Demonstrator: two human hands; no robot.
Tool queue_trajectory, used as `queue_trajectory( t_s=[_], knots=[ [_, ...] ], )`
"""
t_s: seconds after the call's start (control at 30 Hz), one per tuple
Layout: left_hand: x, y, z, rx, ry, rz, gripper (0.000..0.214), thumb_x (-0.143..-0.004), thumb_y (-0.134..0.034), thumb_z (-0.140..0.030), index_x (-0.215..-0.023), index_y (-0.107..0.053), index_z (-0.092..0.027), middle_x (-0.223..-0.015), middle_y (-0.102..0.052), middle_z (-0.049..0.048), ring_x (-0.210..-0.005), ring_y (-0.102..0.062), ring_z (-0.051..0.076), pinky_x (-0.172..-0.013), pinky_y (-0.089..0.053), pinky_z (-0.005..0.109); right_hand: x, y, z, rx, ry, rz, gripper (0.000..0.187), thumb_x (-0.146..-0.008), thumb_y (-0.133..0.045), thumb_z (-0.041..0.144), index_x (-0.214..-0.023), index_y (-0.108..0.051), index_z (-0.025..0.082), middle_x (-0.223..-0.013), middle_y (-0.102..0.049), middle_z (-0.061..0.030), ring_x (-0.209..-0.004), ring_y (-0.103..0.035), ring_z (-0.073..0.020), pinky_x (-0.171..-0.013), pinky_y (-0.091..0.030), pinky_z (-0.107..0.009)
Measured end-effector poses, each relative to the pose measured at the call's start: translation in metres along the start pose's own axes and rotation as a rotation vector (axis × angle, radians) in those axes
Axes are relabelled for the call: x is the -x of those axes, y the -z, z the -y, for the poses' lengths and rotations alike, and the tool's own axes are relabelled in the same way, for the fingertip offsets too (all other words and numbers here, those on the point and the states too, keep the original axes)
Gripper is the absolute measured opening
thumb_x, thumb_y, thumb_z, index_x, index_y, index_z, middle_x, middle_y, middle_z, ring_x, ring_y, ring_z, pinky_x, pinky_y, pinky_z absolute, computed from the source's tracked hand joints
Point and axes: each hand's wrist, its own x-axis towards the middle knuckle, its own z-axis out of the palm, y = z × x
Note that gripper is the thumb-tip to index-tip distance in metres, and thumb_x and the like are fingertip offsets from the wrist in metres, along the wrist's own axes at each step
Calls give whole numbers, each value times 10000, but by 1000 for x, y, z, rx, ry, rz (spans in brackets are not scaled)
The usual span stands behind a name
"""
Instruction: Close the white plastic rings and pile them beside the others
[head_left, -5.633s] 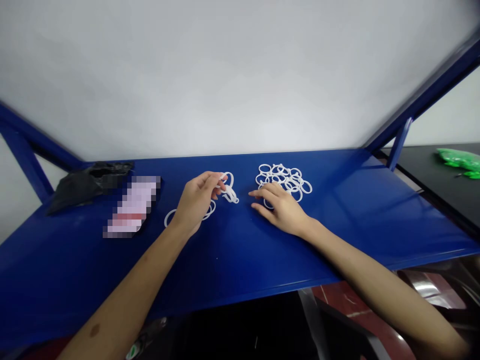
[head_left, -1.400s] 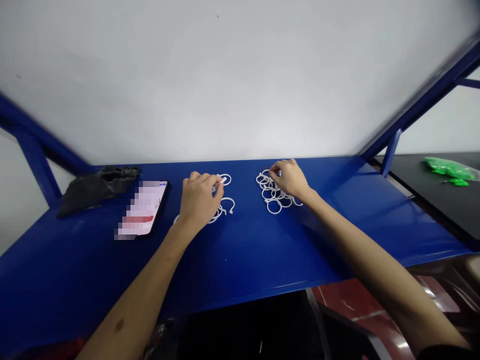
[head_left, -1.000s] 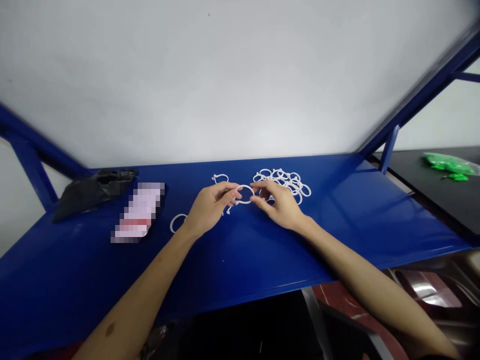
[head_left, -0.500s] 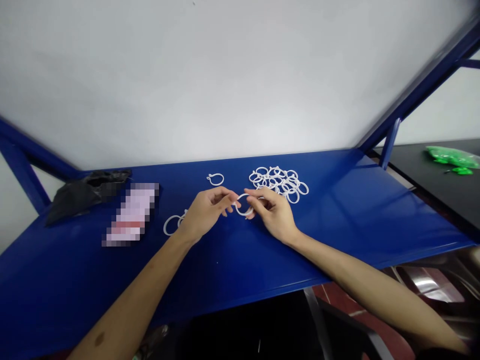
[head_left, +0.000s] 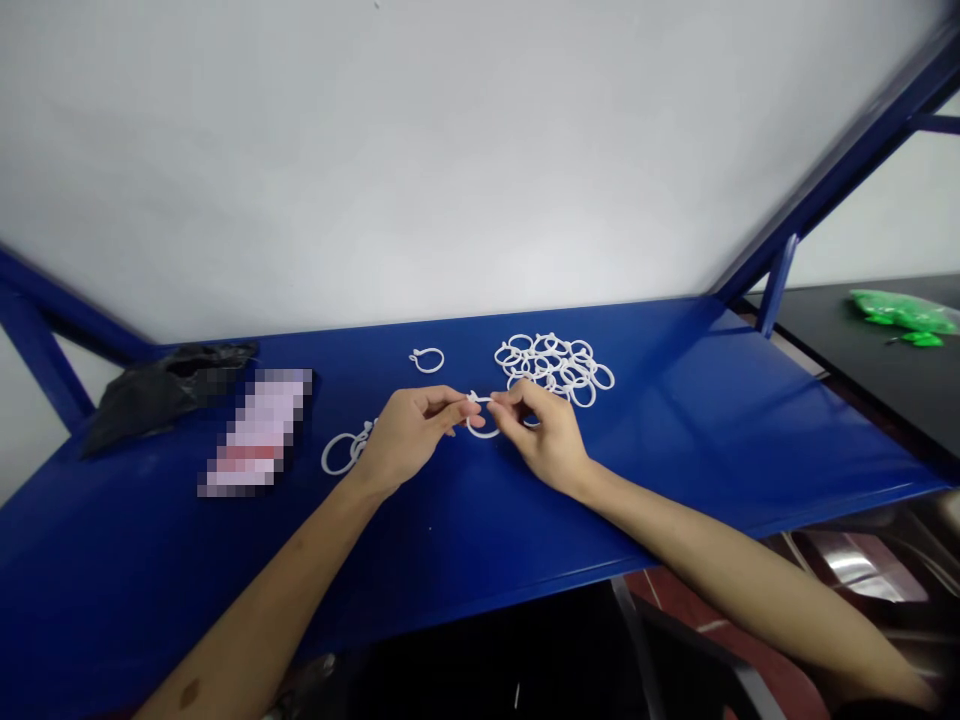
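Note:
My left hand (head_left: 409, 435) and my right hand (head_left: 536, 435) meet over the middle of the blue table (head_left: 712, 440). Both pinch the same white plastic ring (head_left: 481, 420), the left from its left side, the right from its right side, just above the tabletop. A pile of several white rings (head_left: 555, 362) lies just beyond my right hand. A single white ring (head_left: 427, 360) lies apart, farther back. Linked white rings (head_left: 341, 452) rest by my left wrist, partly hidden by the hand.
A phone with a blurred screen (head_left: 255, 430) lies at the left, with a crumpled black bag (head_left: 161, 385) behind it. A white wall runs along the table's far edge. To the right, a black table (head_left: 862, 350) carries green items (head_left: 904, 315).
My right hand took a ring from the pile and brought it to the middle. My left hand came over to pinch it too. Both hands have lowered slightly toward me.

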Motion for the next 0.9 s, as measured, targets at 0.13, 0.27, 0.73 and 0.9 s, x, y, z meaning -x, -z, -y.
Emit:
queue_trajectory(
  t_s=[0.13, 0.27, 0.73, 0.9],
  knots=[
    [0, -2, 3, -55, -87, 10, 219, -862, -651, -389, -806, -751, -203, -758, -751, 19, -681, -655, 163, -660, -525, 273, 9, -3, 7, 56, 128, 104, 190, -963, -603, 257, -789, -535, 221, -730, -587, 9, -659, -540, -124, -647, -461, -283],
    [0, -6, 6, -6, -209, 69, 196, -888, -622, -351, -832, -724, -194, -796, -744, 20, -733, -668, 158, -712, -535, 273, 11, -4, 20, 60, 258, 71, 171, -975, -573, 238, -811, -524, 231, -737, -594, 8, -668, -548, -125, -638, -467, -275],
    [5, -9, 2, -74, -283, -83, 229, -952, -589, -358, -806, -664, -197, -743, -721, 3, -623, -604, 114, -596, -452, 244, 0, 7, 11, 57, 76, 10, 145, -967, -599, 263, -834, -562, 221, -789, -649, -10, -677, -595, -129, -625, -486, -290],
    [7, -9, -1, -245, -368, -113, 196, -933, -572, -204, -752, -648, -197, -678, -689, -26, -576, -562, 101, -614, -433, 245, 2, 11, 3, 96, 154, 106, 115, -980, -592, 264, -874, -594, 221, -830, -663, -32, -752, -621, -153, -687, -510, -316]
  ],
)
